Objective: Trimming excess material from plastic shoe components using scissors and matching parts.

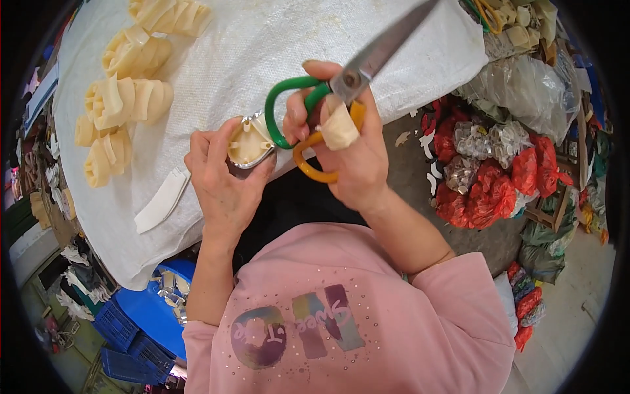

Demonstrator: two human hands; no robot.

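Observation:
Between the fingertips and thumb of my left hand (pixel 223 184), above the table's near edge, is a small rounded shell (pixel 248 146) with a shiny silver rim and a cream hollow inside. My right hand (pixel 366 164) is closed on large scissors (pixel 387 44) with one green and one orange handle loop. Their blades point up and to the right. A cream band-like piece (pixel 339 130) sits at the fingers of my right hand; whether it is wrapped round one is unclear. The right fingertips are close to the shell. Beside my left wrist lies a stack of white strips (pixel 162 202).
A white woven sheet (pixel 216 79) covers the table. Several cream coiled bundles (pixel 128 102) lie at its left. At lower left stands a blue tub (pixel 147 314) holding small parts, near blue crates (pixel 134 345). Red bags (pixel 482 197) and clear bags (pixel 525 85) are piled on the right.

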